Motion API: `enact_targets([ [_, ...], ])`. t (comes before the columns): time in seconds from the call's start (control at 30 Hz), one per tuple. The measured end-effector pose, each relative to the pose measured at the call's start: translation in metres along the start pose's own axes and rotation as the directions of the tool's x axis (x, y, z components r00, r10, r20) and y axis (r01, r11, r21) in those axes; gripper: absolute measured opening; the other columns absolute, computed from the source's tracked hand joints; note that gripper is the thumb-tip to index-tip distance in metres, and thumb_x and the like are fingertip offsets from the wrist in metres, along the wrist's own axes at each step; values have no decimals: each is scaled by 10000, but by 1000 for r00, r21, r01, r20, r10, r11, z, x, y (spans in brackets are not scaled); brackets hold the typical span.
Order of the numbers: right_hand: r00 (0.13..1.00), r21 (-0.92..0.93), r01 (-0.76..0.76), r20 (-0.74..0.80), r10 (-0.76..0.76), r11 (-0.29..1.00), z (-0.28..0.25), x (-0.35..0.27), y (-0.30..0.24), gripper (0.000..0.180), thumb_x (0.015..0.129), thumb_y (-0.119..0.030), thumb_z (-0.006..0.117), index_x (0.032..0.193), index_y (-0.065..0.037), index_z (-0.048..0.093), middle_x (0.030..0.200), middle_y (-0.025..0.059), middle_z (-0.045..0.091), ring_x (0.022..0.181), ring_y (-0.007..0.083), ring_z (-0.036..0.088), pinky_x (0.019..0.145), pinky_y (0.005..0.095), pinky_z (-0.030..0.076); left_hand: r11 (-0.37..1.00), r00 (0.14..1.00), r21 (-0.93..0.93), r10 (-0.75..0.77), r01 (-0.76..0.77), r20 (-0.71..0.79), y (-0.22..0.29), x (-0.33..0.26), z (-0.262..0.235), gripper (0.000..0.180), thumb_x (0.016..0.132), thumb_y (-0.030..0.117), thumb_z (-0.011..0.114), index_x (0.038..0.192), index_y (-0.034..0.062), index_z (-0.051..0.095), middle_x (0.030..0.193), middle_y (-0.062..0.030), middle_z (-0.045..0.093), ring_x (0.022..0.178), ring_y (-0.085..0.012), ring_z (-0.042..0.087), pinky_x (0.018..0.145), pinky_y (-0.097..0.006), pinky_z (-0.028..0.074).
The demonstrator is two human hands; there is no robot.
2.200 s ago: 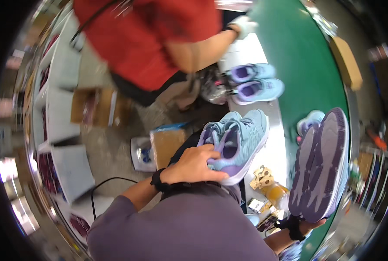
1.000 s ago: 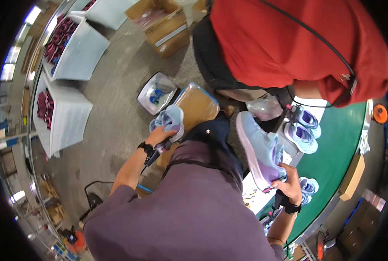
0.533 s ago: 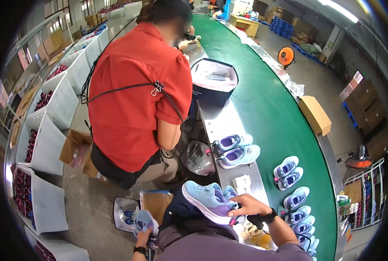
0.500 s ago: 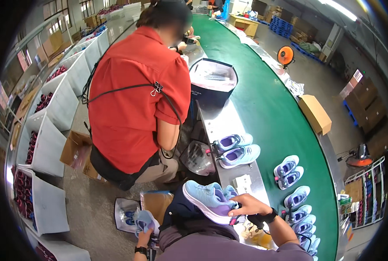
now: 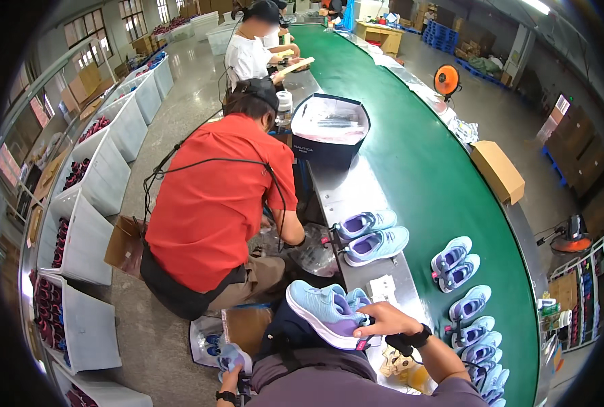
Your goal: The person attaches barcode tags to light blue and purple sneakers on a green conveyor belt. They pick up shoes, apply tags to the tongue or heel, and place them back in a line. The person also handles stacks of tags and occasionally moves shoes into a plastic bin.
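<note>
My right hand is closed on the heel end of a light blue sneaker with a white sole, held over my lap. Part of a second matching shoe shows behind it, and a pink tag hangs by the heel. Low on the left, my left hand grips another pale blue sneaker, partly hidden by the fingers. Beside that shoe is an open box with small blue shapes inside. A pair of light blue sneakers stands on the metal ledge ahead of my right hand.
On the green conveyor belt, several sneakers stand in a row. A person in a red shirt bends over plastic bags at front left. A dark box sits on the ledge. White bins line the far left.
The person in red has bent lower and reaches into the plastic bags. People farther along the belt now show. My left hand and its shoe have shifted slightly right and down.
</note>
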State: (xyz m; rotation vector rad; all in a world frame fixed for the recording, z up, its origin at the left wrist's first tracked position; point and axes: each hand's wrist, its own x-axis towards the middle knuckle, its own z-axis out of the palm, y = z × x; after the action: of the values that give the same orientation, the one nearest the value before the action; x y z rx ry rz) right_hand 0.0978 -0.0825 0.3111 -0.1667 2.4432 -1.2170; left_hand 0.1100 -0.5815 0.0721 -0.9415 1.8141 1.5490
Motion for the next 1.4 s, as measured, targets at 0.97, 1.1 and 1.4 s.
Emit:
enact_targets([
  [0.97,993,119,-25,-114,39,993,18,-26,18,582,746,-559,639,1010,-40,646,770,208,627,739,338,616,689,379,462,978,983,157,157,-140,-99,14,18,-4,439,811,362,648,1040,-10,601,765,-138,633,596,-214,594,501,-327,469],
  [1.1,989,127,-120,-75,130,985,16,-21,30,604,734,-540,655,1069,-39,624,715,180,616,672,279,609,610,353,446,989,987,23,-147,146,60,23,13,-12,453,852,396,582,1035,-18,600,770,-168,633,582,-197,600,483,-337,473],
  [1.4,845,625,-98,-359,396,775,8,-31,36,363,841,-353,618,955,-9,627,667,-43,534,566,42,449,490,212,354,854,978,502,197,-137,-67,71,-8,-33,553,688,436,714,939,-52,646,889,-134,671,851,-234,640,748,-349,480],
])
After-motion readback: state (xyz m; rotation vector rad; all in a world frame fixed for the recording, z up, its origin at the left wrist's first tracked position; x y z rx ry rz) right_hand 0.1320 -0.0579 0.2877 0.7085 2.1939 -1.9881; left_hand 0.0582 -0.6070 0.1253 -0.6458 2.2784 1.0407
